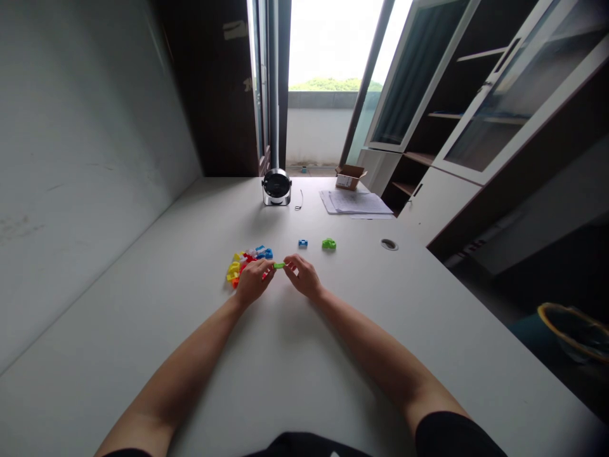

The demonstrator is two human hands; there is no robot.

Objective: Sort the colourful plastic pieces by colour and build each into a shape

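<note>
Between my two hands is a small bright green plastic piece (279, 265), too small to name its kind. My left hand (254, 279) pinches its left end, while the fingertips of my right hand (302, 275) close on its right end. Just left of and behind my left hand lies a heap of coloured plastic pieces (233, 271) in yellow, orange, red, white and blue, partly hidden by that hand. Beyond my right hand sits a small blue toy-like piece (303, 243). To its right is a larger green piece (328, 244), which looks like a toy car.
A black round device on a stand (276, 186), likely a small fan, stands at the table's back. Beside it lies a thin cord (299, 202). Papers (356, 202) and an open cardboard box (350, 178) are at the back right. A cable hole (389, 244) pierces the white table (304, 381).
</note>
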